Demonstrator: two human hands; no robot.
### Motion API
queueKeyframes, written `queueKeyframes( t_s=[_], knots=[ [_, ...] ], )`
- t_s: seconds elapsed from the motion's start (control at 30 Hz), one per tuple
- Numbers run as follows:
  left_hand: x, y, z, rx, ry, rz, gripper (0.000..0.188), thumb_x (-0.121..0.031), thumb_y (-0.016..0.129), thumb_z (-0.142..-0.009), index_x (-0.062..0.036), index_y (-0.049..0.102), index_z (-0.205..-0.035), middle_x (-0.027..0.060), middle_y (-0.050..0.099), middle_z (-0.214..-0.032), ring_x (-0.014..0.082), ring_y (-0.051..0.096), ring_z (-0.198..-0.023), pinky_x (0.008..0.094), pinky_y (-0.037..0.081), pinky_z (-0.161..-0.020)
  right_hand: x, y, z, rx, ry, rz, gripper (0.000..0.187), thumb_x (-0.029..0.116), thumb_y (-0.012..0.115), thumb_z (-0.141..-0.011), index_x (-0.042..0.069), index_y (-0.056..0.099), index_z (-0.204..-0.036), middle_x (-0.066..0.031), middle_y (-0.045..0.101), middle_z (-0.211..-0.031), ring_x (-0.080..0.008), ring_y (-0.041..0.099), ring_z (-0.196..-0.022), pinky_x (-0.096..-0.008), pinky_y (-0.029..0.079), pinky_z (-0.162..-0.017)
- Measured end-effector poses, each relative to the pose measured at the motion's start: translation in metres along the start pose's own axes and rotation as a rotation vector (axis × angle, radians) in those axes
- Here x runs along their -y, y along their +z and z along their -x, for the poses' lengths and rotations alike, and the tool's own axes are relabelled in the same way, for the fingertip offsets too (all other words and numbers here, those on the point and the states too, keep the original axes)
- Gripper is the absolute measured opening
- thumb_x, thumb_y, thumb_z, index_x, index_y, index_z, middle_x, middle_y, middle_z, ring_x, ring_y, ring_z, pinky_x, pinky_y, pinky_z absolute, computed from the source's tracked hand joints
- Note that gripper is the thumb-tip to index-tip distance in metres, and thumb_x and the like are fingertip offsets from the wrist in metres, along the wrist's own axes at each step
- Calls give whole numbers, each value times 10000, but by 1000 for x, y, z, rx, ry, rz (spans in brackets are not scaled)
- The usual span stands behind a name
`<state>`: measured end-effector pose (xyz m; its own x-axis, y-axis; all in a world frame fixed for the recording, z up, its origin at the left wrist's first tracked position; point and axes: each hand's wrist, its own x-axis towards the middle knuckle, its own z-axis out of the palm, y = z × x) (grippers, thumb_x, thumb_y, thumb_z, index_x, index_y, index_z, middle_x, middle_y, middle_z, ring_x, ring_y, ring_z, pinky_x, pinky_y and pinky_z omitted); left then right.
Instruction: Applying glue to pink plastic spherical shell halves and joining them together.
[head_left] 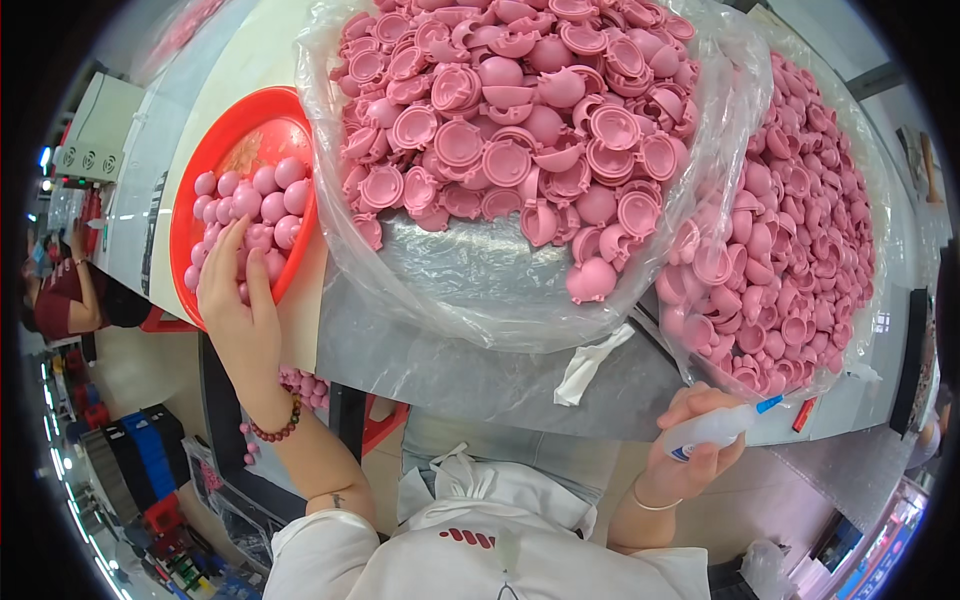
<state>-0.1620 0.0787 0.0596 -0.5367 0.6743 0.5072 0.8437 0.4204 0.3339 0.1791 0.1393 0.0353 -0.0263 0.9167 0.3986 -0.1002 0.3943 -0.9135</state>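
Observation:
My left hand (pixel 240 310) reaches over the near edge of a red plastic basin (pixel 180 240), its fingers stretched out and apart over a heap of pink balls (pixel 272 207). The fingertips touch or nearly touch the balls there, and the palm side is hidden. On the right, my right hand (pixel 690 450) is wrapped round a small translucent squeeze bottle (pixel 712 430) with a blue tip, tilted up toward the right. Ahead of me, a clear plastic bag (pixel 470 290) lies spread, piled with pink half-shell pieces (pixel 505 160), some cupped upward.
A second clear bag of pink half shells (pixel 790 220) sits at the right. A crumpled white strip (pixel 592 365) lies on the grey tabletop (pixel 430 385), and a red object (pixel 804 414) near its right edge. Another person (pixel 75 290) is at the far left.

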Motion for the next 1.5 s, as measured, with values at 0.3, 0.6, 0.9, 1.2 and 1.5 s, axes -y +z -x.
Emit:
queueKeyframes(
  t_s=[0.3,0.6,0.9,1.2,1.5],
  knots=[
    [-78,-4,4,141,245,230,290,-59,598,-689,-37,561,-976,99,547,-1024,249,478,-1001,346,354,-857,0,-4,-1,47,-10,-28,402,361,510,-778,-34,476,-842,-79,471,-685,-128,400,-478,-220,254,-414],
    [-105,22,-3,209,392,194,231,-37,630,-647,-57,596,-875,79,585,-860,246,521,-846,333,389,-763,-4,-10,3,71,-57,-59,400,339,520,-778,-47,468,-872,-108,502,-806,-158,448,-517,-233,306,-432],
    [-147,3,55,969,115,1225,262,72,610,-658,-8,589,-908,91,593,-816,168,562,-718,265,449,-684,10,0,2,20,163,-12,435,390,565,-775,-24,476,-876,-172,569,-784,-164,511,-536,-252,385,-503],
    [-147,32,83,932,28,1626,157,4,619,-698,-27,591,-849,125,484,-1021,191,483,-914,311,381,-787,15,15,8,252,276,-340,391,327,552,-796,-33,455,-915,-224,556,-883,-202,566,-624,-286,489,-553],
    [-144,30,75,1155,-353,1828,376,1,674,-673,21,532,-1020,122,474,-1057,176,499,-954,313,402,-824,16,19,11,181,297,-300,458,370,580,-773,-35,476,-962,-133,564,-737,-141,517,-543,-221,404,-450]
  ],
)
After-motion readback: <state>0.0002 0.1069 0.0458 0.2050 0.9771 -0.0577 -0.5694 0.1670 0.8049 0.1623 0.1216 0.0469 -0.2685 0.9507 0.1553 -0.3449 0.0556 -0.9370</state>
